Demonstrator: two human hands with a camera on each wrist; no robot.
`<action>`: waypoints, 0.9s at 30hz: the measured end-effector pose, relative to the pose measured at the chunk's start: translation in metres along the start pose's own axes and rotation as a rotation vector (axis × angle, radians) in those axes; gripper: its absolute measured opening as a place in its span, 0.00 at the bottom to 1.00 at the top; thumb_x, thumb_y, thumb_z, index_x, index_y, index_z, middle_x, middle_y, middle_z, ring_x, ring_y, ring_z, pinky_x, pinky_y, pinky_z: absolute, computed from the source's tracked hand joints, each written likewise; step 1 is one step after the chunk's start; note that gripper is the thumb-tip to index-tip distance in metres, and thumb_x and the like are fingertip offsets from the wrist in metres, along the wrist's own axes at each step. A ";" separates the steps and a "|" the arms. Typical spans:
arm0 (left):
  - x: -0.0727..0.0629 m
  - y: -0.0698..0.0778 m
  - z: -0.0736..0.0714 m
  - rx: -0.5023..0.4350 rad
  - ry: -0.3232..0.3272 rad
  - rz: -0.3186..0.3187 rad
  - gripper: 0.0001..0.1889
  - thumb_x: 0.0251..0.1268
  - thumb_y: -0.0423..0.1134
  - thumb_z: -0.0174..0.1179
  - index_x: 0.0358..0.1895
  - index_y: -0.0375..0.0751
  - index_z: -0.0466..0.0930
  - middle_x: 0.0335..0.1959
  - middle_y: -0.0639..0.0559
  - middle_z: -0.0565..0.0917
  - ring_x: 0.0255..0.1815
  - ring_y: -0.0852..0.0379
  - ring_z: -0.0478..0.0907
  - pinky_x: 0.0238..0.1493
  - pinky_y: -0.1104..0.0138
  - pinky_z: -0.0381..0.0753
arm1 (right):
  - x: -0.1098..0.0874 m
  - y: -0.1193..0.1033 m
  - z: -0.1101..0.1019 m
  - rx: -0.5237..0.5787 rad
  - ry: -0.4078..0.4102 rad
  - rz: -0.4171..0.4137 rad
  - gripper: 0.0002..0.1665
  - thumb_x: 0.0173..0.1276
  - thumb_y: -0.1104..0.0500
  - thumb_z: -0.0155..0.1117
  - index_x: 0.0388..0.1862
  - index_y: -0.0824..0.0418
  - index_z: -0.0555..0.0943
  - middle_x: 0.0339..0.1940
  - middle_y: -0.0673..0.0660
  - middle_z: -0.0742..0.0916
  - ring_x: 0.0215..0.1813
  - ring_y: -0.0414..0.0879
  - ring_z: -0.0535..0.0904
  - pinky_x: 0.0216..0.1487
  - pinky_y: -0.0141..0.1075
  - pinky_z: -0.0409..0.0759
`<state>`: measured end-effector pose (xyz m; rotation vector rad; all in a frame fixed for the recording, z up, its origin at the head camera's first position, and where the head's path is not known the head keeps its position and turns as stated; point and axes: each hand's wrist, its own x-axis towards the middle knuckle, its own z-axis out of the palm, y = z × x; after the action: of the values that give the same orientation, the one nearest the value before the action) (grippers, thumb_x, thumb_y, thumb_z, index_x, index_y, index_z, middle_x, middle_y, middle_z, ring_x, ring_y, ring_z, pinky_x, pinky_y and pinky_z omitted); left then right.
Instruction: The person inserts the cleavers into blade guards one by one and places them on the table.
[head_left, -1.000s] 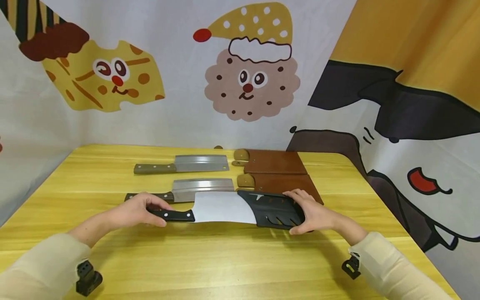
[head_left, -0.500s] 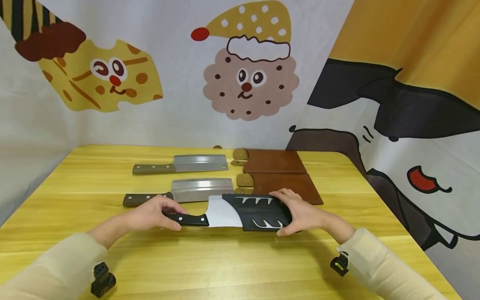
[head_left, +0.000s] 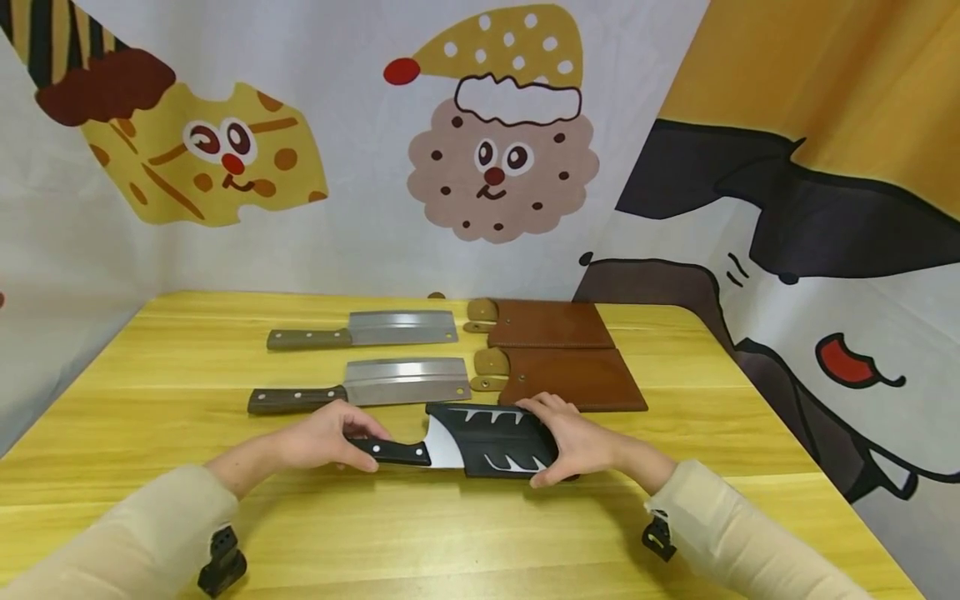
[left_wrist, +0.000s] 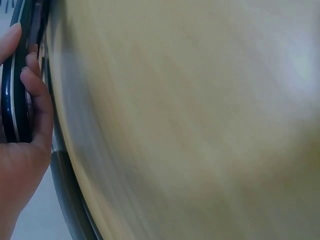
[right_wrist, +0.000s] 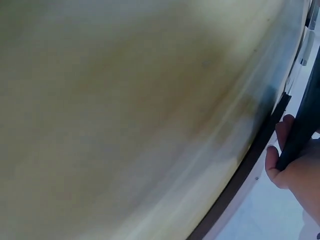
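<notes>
White, black-handled cleaver (head_left: 444, 447), gripped by left hand (head_left: 335, 437); slotted black sheath (head_left: 501, 442) around most of blade, gripped by right hand (head_left: 576, 442); yellow wood-grain tabletop (head_left: 450, 546), side edges well away.

Your bare left hand (head_left: 339, 435) is curled in a grip, thumb opposing the fingers. To its right, your bare right hand (head_left: 572, 443) grips with a wider spread, its thumb nearer you than its fingertips. Behind the hands, bare wrists (head_left: 251, 462) emerge from padded cream fabric sleeves (head_left: 135, 537), both arms slanting inward.
</notes>
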<state>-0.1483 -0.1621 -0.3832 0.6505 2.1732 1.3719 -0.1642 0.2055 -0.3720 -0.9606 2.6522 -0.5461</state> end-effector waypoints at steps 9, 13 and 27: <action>-0.010 -0.010 -0.005 0.071 0.026 0.002 0.18 0.49 0.38 0.69 0.45 0.34 0.82 0.45 0.43 0.83 0.46 0.56 0.77 0.47 0.74 0.75 | 0.010 -0.008 -0.002 -0.083 -0.010 -0.025 0.60 0.40 0.39 0.75 0.70 0.63 0.62 0.61 0.57 0.71 0.57 0.50 0.67 0.56 0.51 0.68; -0.015 -0.010 -0.007 0.074 0.021 0.020 0.18 0.50 0.38 0.69 0.45 0.33 0.81 0.45 0.43 0.83 0.44 0.60 0.78 0.46 0.74 0.75 | 0.011 -0.012 -0.002 -0.093 -0.015 -0.030 0.60 0.41 0.39 0.74 0.70 0.63 0.61 0.64 0.58 0.71 0.60 0.51 0.67 0.58 0.51 0.67; -0.035 -0.019 -0.013 0.106 0.039 0.004 0.18 0.48 0.38 0.70 0.44 0.37 0.83 0.42 0.47 0.82 0.35 0.63 0.71 0.37 0.73 0.71 | 0.021 -0.026 0.009 -0.207 -0.029 -0.062 0.61 0.42 0.34 0.71 0.70 0.62 0.61 0.66 0.60 0.71 0.65 0.52 0.65 0.63 0.53 0.63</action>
<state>-0.1317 -0.2003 -0.3907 0.6721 2.2892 1.2890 -0.1624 0.1708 -0.3711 -1.1016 2.6999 -0.2709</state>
